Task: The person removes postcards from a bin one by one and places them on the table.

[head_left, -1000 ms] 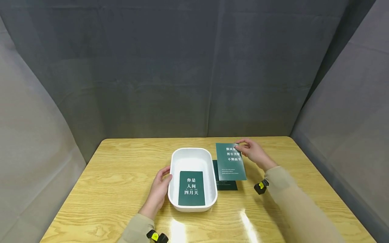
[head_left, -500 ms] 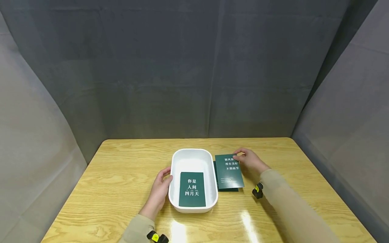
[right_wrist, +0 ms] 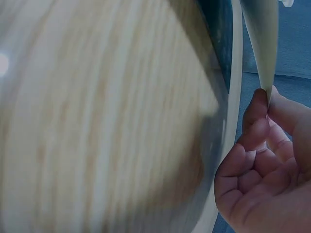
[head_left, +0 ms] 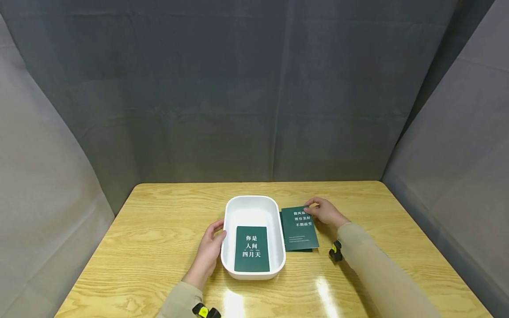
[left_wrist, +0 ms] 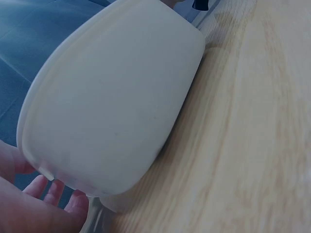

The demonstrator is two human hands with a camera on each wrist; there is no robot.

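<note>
Green card [head_left: 300, 228] pinched at its far corner by right-hand fingers [head_left: 312, 206].

White tub on a wooden table, seen close from the side.
The smooth white plastic tub [left_wrist: 112, 102] rests on the pale wood-grain tabletop [left_wrist: 243, 145]; the left hand [left_wrist: 29, 206] touches its lower-left wall.

Head overlooks table [head_left: 159, 229]; wrist views hug it.

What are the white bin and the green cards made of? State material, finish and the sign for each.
White bin: probably molded plastic, smooth and matte; rounded corners, thick even rim. Green card in the right hand: thin card stock, likely matte; pale edge, slight bend. Card in the bin: looks the same, lying flat.
</note>
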